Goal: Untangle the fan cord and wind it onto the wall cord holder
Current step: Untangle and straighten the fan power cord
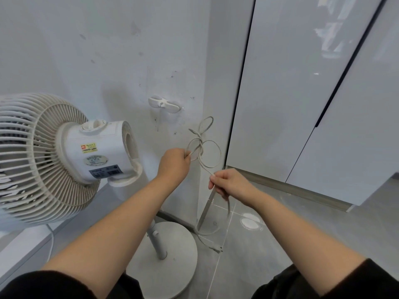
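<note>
A person's left hand (173,161), fingers curled, grips one side of a thin, beige, knotted fan cord (200,144). The right hand (228,183), lower and nearer the camera, pinches the same cord between thumb and forefinger just below the tangle. Between and above the two hands the cord forms several tangled loops in front of a scuffed white wall. Above the left hand, a small white plastic two-lobed cord holder (164,104) is fixed to the wall, well apart from the cord. Below the right hand the cord drops to the grey tiled floor (291,234) and ends in a plug (216,249) beside the round base of a white pedestal fan (54,156), whose grille head sits left of the left hand. Glossy white cabinet doors (280,83) stand right of the right hand.
</note>
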{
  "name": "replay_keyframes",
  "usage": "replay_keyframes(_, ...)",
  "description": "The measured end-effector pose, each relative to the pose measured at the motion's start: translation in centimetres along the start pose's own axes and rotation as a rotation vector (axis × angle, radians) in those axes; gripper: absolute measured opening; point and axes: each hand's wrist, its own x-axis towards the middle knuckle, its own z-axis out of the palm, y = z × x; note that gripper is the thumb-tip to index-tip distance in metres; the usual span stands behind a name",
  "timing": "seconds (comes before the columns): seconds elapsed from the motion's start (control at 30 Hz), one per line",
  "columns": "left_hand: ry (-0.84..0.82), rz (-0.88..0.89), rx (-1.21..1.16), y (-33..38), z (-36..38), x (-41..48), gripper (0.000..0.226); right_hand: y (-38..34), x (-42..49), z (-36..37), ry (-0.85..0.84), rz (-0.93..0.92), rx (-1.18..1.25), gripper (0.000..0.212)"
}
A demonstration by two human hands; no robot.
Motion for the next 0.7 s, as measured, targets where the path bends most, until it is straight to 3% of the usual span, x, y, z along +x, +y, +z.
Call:
replay_keyframes(0.17,-0.043,0.111,0.284,0.0,0.5,-0.4,0.031,-1.9,-0.5,-1.4,0.259,-0.074,-0.155,0.029)
replay_keyframes(0.37,-0.134,0.225,0.387,0.8,0.4,-1.5,0.029,-2.1,0.1,-2.5,0.529,-0.147,-0.280,0.017)
replay_keyframes(0.5,-0.168,0.186,0.202,1.3,0.2,-1.5,0.030,-2.4,0.6,-2.0,0.496,-0.123,-0.526,0.016)
replay_keyframes(0.7,-0.292,0.004,-0.176,1.0,-0.8,-1.2,0.033,-2.7,1.1,-1.1,0.426,-0.217,-1.202,0.024)
